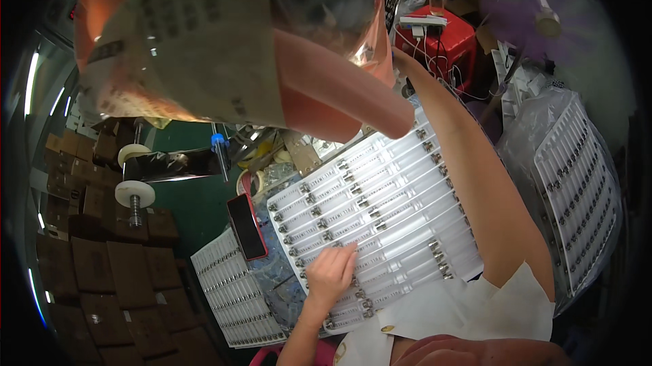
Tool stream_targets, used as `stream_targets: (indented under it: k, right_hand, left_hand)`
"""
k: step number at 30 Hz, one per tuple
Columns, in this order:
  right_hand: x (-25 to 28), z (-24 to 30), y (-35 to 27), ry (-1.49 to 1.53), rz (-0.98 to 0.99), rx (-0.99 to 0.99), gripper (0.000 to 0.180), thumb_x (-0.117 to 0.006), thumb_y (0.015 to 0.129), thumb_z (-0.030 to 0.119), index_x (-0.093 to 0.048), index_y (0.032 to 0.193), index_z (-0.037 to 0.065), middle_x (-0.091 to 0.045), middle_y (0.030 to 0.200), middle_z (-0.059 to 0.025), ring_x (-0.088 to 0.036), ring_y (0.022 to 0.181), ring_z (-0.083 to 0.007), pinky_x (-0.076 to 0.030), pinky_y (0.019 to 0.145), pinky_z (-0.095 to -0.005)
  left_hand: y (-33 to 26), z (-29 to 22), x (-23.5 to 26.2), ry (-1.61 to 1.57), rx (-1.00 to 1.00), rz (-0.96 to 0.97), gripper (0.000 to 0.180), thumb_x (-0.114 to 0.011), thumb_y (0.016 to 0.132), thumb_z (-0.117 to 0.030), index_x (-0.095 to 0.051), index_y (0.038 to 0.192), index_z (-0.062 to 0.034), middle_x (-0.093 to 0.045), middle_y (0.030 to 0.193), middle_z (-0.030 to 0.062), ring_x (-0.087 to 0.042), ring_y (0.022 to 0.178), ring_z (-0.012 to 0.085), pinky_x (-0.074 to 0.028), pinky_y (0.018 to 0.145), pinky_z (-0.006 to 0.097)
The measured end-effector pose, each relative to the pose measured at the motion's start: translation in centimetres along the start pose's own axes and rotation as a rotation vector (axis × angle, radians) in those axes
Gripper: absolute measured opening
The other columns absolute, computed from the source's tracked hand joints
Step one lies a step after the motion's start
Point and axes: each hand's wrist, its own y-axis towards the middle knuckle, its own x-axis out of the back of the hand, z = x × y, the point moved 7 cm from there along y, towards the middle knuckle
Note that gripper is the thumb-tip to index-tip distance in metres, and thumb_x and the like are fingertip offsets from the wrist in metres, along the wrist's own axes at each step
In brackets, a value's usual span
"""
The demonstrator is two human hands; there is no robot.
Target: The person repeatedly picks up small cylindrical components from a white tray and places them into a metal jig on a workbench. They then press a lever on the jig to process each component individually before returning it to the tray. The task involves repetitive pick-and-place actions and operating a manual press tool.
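— While the left hand (331,272) is lying flat and loose on the white tray (380,213), what is filling it?
— Rows of clear little tubes (390,196). The right hand (401,60) is gripping a clear bag (224,33) up high.

A white tray (380,223) of clear glass tubes with metal caps lies flat, rows running diagonally.

White ribbed tray (380,210), red-edged black phone (246,227), red stool (451,43), green tabletop (197,206)
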Motion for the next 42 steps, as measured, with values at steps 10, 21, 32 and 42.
stream_targets:
  k: [10,21,32,42]
  right_hand:
    - [6.8,-9.2,3.6,0.419,0.085,-0.136,0.035,-0.062,0.085,0.022,-0.060,0.118,0.012,-0.067,0.110,-0.0036,-0.064,0.101,-0.0198,-0.048,0.086,-0.0569]
    - [15.1,8.8,-28.1,0.440,-0.109,0.293,0.030,-0.061,0.088,0.025,-0.065,0.109,0.004,-0.066,0.102,-0.0029,-0.062,0.091,-0.0130,-0.050,0.077,-0.0286]
    - [1.0,15.5,-43.9,0.419,0.418,0.637,0.023,-0.064,0.082,0.006,-0.066,0.104,0.001,-0.065,0.109,-0.0123,-0.058,0.112,-0.0260,-0.042,0.097,-0.0369]
    - [0.1,10.4,-44.8,0.859,0.200,0.085,0.020,-0.052,0.092,0.015,-0.063,0.093,-0.002,-0.062,0.088,-0.0072,-0.061,0.066,-0.0124,-0.049,0.056,-0.0232]
  left_hand:
    - [3.2,-1.1,-0.1,-0.150,-0.092,-0.051,0.012,-0.064,0.082,-0.005,-0.069,0.093,-0.0034,-0.063,0.072,0.0084,-0.061,0.064,0.0237,-0.048,0.058,0.032]
    - [4.2,-0.3,-3.5,-0.830,0.325,0.117,0.020,-0.053,0.093,-0.008,-0.066,0.107,-0.0016,-0.068,0.086,0.0086,-0.062,0.072,0.0133,-0.049,0.063,0.024]
    - [4.6,-3.5,-12.7,-2.007,0.774,0.584,0.042,-0.037,0.102,-0.030,-0.042,0.136,-0.0053,-0.061,0.110,0.0093,-0.061,0.090,0.0156,-0.052,0.069,0.027]
    - [2.8,2.7,-4.6,-1.010,0.530,0.120,0.038,-0.065,0.086,-0.004,-0.059,0.123,-0.0016,-0.064,0.107,0.0029,-0.053,0.077,0.0042,-0.047,0.068,0.020]
